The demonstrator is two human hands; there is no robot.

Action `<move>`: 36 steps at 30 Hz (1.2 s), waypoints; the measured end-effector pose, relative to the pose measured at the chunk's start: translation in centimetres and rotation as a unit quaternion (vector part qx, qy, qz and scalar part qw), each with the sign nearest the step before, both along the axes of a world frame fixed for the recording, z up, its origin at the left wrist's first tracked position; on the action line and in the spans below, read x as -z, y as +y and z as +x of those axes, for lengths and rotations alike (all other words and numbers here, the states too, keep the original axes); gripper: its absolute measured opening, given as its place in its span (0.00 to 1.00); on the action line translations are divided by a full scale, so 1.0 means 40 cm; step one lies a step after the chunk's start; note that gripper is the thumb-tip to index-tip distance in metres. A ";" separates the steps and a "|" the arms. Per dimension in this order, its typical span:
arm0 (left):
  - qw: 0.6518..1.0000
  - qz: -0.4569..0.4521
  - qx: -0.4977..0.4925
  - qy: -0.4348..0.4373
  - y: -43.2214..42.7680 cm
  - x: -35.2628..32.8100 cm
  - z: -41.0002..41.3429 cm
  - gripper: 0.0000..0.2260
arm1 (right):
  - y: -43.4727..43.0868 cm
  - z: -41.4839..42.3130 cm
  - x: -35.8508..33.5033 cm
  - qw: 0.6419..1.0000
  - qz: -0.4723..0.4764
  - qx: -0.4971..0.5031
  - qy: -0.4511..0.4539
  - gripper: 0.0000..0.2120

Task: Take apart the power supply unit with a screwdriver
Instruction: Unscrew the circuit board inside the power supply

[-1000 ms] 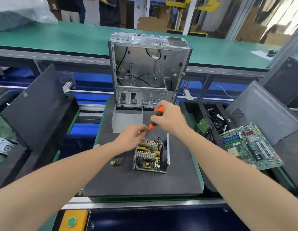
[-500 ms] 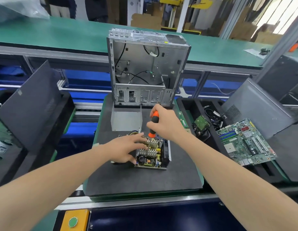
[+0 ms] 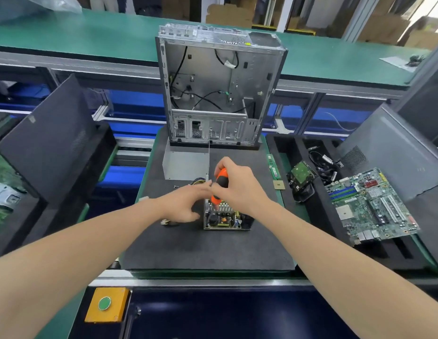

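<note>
Both hands meet over the power supply [image 3: 224, 219], which sits near the middle of a dark foam mat [image 3: 201, 250] with its cover off and its circuit board bare. The left hand [image 3: 186, 204] is spread, fingers stretched toward the screwdriver [image 3: 221, 182] and holding nothing that shows; its thumb points down just beside the unit's left edge. The right hand [image 3: 238, 188] is wrapped around the orange-and-black handle, and the screwdriver stands nearly upright with its tip down in the far part of the board. Both hands hide the far half of the unit.

The mat lies on a green-edged station. Behind it a long green tabletop [image 3: 90, 35] runs across the room, with cardboard boxes [image 3: 227, 14] beyond.

At far left a dark side panel [image 3: 49, 140] leans on its stand. Low at the near edge sits a yellow box [image 3: 108, 305] with a green button. A white plug [image 3: 165, 222] lies just beside the left thumb. A bent grey metal cover [image 3: 186, 165] rests behind the hands, and an open computer case [image 3: 220, 89] stands upright at the mat's far edge with loose black wires inside. To the right are memory sticks [image 3: 274, 170] and a small square chip [image 3: 278, 184]. A black tray holds a hard drive [image 3: 301, 173] and cables [image 3: 323, 162]. A green motherboard [image 3: 369, 206] and a leaning grey panel [image 3: 389, 152] come last.
</note>
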State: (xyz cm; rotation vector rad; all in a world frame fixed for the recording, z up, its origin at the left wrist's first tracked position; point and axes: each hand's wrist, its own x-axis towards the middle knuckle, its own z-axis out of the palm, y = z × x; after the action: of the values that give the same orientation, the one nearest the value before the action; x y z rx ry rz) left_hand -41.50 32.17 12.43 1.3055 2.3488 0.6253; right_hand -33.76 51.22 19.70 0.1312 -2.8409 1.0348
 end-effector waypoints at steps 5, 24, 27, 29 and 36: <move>0.998 0.040 -0.043 -0.009 -0.003 0.006 0.021 0.32 | -0.010 0.015 0.019 1.000 0.015 -0.020 -0.003 0.10; 0.991 0.088 -0.078 -0.063 0.003 -0.027 0.053 0.39 | -0.026 0.027 0.023 0.999 0.035 -0.034 -0.010 0.12; 0.991 0.083 -0.078 -0.065 0.001 -0.024 0.052 0.38 | -0.026 0.029 0.023 0.999 0.031 -0.032 -0.015 0.12; 0.991 0.088 -0.079 -0.067 0.000 -0.021 0.052 0.38 | -0.027 0.028 0.024 0.999 0.039 -0.035 -0.016 0.12; 0.991 0.078 -0.083 -0.066 -0.003 -0.018 0.054 0.34 | -0.022 0.017 -0.015 0.988 0.066 -0.125 -0.068 0.12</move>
State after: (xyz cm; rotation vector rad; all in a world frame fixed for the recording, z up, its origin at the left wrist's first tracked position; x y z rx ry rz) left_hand -39.33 32.05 13.15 1.1010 2.3539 0.9344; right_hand -33.09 50.34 20.30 0.4576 -3.0773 0.9271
